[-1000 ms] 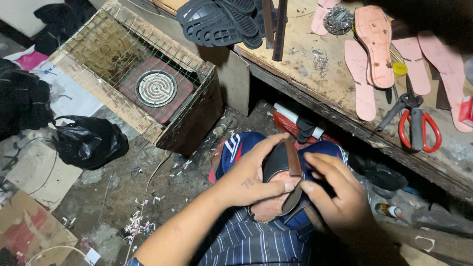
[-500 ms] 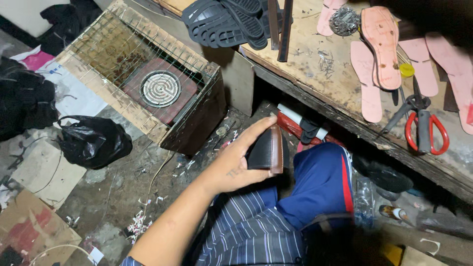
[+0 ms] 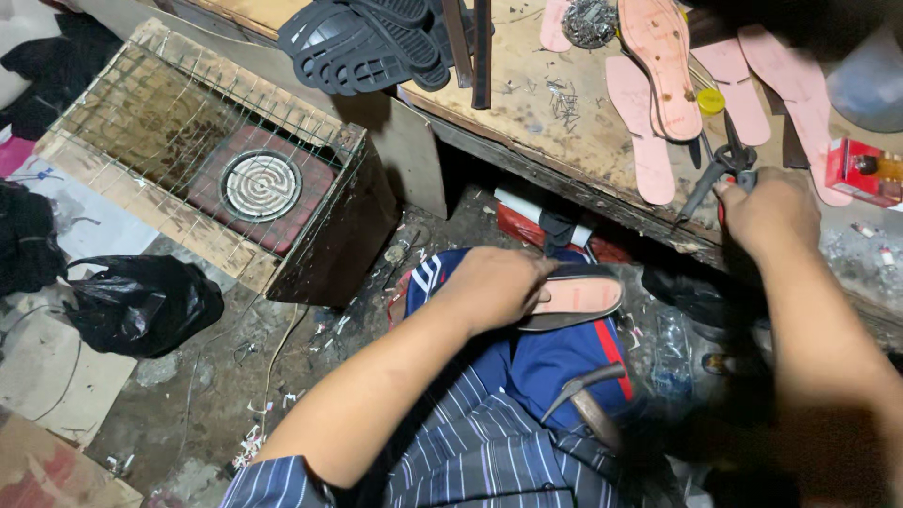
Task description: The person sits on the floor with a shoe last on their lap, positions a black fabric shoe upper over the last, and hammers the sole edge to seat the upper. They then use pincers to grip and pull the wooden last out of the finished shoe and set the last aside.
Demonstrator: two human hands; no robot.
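Beyond our hands runs the bench (image 3: 527,113). Our left hand (image 3: 494,287) curls over the shoe (image 3: 569,299) on our knee, pinning it; we judge it light, stiff-soled, best gripped mid-sole. Our right hand (image 3: 767,212) closes on the scissors (image 3: 720,174), hard and slim.

Wooden workbench (image 3: 527,113), pink insoles (image 3: 640,132), black soles (image 3: 362,42)
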